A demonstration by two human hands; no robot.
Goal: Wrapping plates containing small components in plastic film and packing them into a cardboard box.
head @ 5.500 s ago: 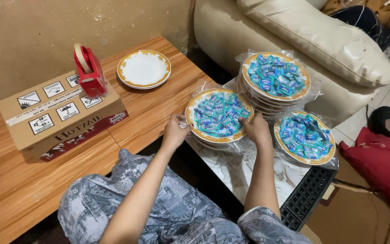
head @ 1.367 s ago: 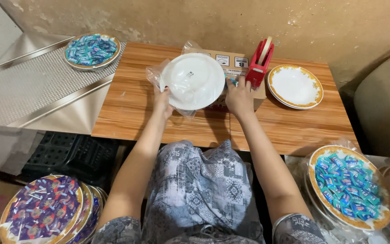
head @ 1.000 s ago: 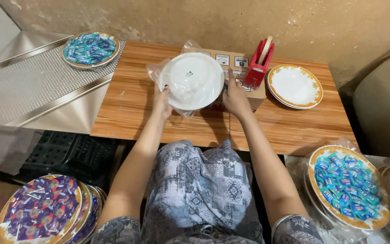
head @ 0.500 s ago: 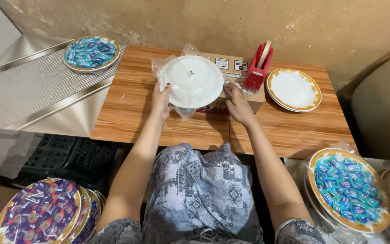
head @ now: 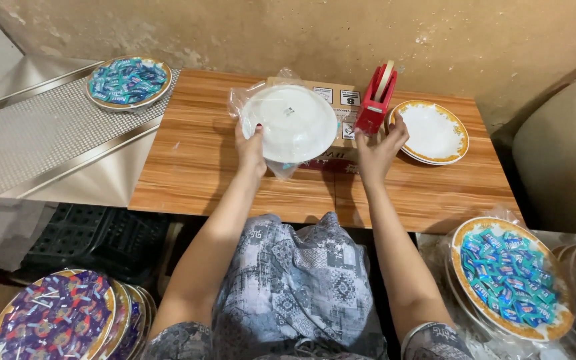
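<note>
Left hand (head: 251,148) gripping glossy plastic-wrapped round plate (head: 298,123)

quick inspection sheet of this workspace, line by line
surface: wooden table, metal shelf beside it
job's things: white plate in clear wrap, underside up, over a cardboard box
clutter: red tape dispenser, gold-rimmed plate, plates of blue sweets, purple stack
grippers: left hand holds the white plate; right hand open by the dispenser
cables: nothing seen
surroundings: rough wall, black crate

A white plate (head: 299,123), a red tape dispenser (head: 376,100), a gold-rimmed white plate (head: 433,131), a wood-grain table (head: 195,167).
</note>
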